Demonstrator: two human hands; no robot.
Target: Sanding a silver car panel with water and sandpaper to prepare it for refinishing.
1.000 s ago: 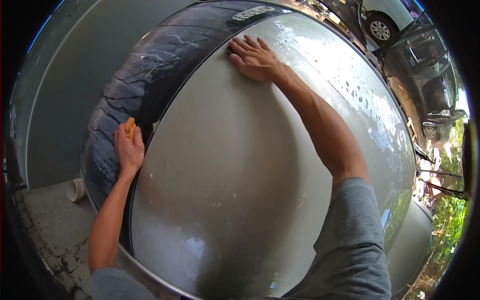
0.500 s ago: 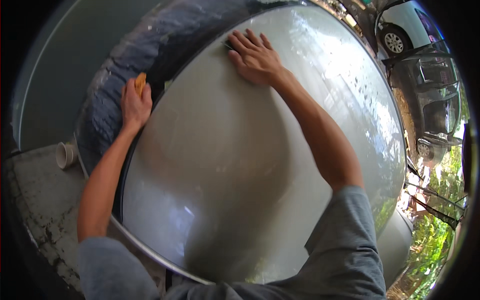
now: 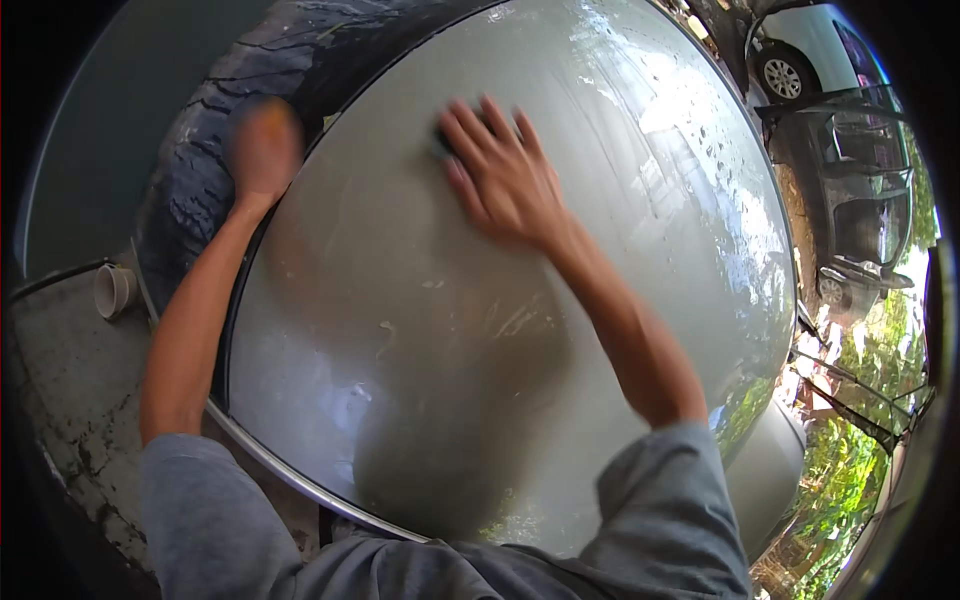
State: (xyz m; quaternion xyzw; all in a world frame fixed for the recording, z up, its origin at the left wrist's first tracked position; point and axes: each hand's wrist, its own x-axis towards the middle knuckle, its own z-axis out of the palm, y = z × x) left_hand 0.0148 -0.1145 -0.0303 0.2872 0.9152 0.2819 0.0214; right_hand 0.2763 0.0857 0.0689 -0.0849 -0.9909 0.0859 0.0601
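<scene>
A large, wet, silvery-grey car roof (image 3: pixel 330 250) curves out in front of me. My right hand (image 3: pixel 505 180) lies flat on it near the upper middle, fingers spread. Beneath those fingertips shows the edge of a small dark sheet (image 3: pixel 443 140), apparently sandpaper, mostly covered by the hand. To the left, past the roof's dark edge, my left hand (image 3: pixel 264 160) is blurred by motion. It is closed around an orange sponge (image 3: pixel 274 116), of which only a smear shows above the fingers.
Crinkled dark sheeting (image 3: pixel 200 150) runs along the roof's left side. A pale cup (image 3: pixel 113 292) rests on the concrete ledge (image 3: pixel 70 350) at left. Parked vehicles stand at right, among them a white car (image 3: pixel 815 50) and a dark one (image 3: pixel 865 190); green plants (image 3: pixel 855 480) grow below them.
My right hand has slid nearer to me across the roof with the dark sheet. My left hand has risen slightly, still with the sponge. Pale wet streaks now show on the roof's middle.
</scene>
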